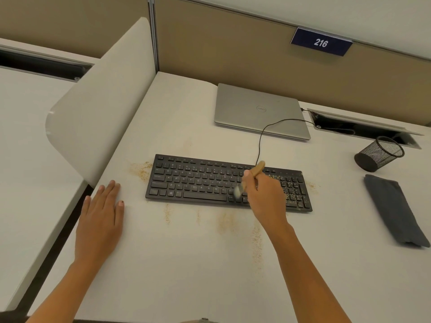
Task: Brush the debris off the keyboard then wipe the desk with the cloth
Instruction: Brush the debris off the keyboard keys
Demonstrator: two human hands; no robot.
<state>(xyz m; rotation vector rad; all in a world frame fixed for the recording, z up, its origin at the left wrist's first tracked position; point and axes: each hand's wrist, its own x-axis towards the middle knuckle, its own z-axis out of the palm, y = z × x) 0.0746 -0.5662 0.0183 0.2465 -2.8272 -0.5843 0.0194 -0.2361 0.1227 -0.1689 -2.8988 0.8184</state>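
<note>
Right hand (263,194) fingers closed round brush (253,174) over keyboard (210,183), left hand (102,213) flat, empty on table (186,276); risk: crumbs (290,190) swept deeper between keys.

A tan fabric partition (233,50) runs along the back of the cubicle, topped by a grey metal rail. A dark blue sign (321,42) reading 216 hangs on it. A rounded white divider panel (98,106) stands on the left, with a neighbouring white desk (28,127) beyond. Light is soft and even.
</note>
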